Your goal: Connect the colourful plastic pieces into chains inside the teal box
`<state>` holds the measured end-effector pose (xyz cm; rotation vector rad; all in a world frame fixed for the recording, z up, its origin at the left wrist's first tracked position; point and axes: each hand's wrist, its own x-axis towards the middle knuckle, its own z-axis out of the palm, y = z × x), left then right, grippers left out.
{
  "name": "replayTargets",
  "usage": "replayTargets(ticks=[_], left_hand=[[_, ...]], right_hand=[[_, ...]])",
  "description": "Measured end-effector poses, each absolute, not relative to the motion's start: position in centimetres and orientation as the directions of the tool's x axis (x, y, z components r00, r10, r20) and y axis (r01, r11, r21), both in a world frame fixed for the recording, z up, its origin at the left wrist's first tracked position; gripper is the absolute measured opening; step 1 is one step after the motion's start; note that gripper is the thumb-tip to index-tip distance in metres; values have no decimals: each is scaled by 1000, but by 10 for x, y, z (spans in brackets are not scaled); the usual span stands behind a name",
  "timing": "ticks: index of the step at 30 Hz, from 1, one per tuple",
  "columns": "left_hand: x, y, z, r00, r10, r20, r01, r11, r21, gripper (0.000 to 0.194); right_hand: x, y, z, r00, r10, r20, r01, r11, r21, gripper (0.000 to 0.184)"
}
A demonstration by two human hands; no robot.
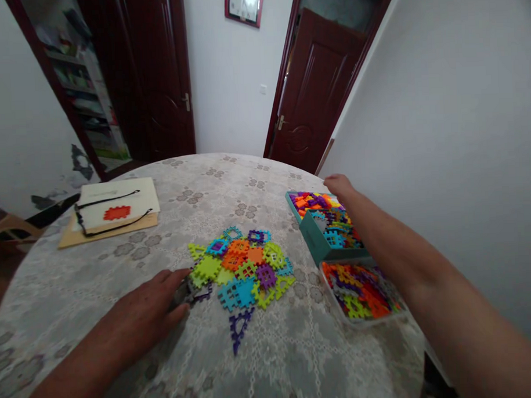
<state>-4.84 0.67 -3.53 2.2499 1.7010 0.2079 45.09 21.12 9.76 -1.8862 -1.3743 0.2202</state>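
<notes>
My left hand (153, 301) rests low over the table at the left edge of a loose heap of notched plastic building tiles (250, 269). A grey tile (182, 293) shows between its thumb and fingers, which are closed on it. The heap mixes lime, orange, blue and purple squares and triangles, and a purple triangle tile (240, 330) lies just in front. My right hand (340, 186) is stretched out past the teal box (318, 243) at the right; its fingers are mostly hidden, so what they hold does not show.
Behind the teal box of tiles is a teal tray (293, 205) of small colourful pieces. Nearer me stands a clear plastic tub (339, 312) full of tiles. At the left, eyeglasses (86, 233) and a red tile (117, 213) lie on papers (138, 192). A wall borders the right.
</notes>
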Motion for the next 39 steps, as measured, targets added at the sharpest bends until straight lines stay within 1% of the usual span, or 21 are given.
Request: replayTargets(ticks=[2,4,5,7,9,10,11,13,15,17,21,23,27,31,34,36,39], left_hand=[[-47,5,-32,289,957,-42,899,-256,355,68],[-43,2,-23,285,956,-66,900,-243,362,67],[-41,0,-17,285,956,-70,898,-241,368,65],[-38,-2,-9,288,955,-65,889,-241,390,61],[-36,-3,-7,298,953,-43,877,-257,405,59],[-35,-2,-8,312,950,-36,869,-269,415,57],[-35,-2,-10,317,948,-20,862,-280,423,55],[-35,-1,-17,335,942,18,849,-310,428,50],[-33,1,-23,362,931,49,841,-349,414,47],[-30,2,-28,382,922,66,841,-377,388,47],[-19,4,-34,382,918,111,839,-395,374,47],[-16,5,-34,392,912,123,824,-407,395,47],[-12,5,-28,397,912,105,775,-395,494,45],[-11,5,-24,368,927,72,685,-323,653,44],[-10,8,-26,343,938,39,584,-246,774,40],[-11,9,-28,323,946,10,551,-196,811,37],[-12,11,-29,306,952,1,567,-183,803,32]], right_hand=[[435,194,98,372,885,280,731,-93,-676,26],[411,161,94,246,926,287,740,12,-673,27],[396,138,89,110,945,307,741,128,-659,29],[362,83,75,-205,933,297,741,346,-575,28],[327,22,53,-493,827,270,641,555,-530,28],[311,-6,39,-602,755,261,588,640,-494,36],[296,-31,24,-678,688,258,554,709,-436,45],[272,-65,-8,-755,612,236,538,783,-311,56],[257,-78,-35,-761,614,208,571,787,-235,56],[250,-72,-54,-735,639,228,611,769,-188,50],[248,-37,-70,-687,642,341,636,758,-145,30],[246,-18,-73,-665,642,381,644,752,-141,26],[241,4,-81,-590,678,438,682,709,-177,27],[245,6,-86,-491,697,523,675,684,-277,36],[254,2,-87,-461,681,569,641,699,-317,39],[258,0,-86,-461,666,586,621,714,-322,37],[259,-2,-82,-472,654,591,597,731,-331,34]])
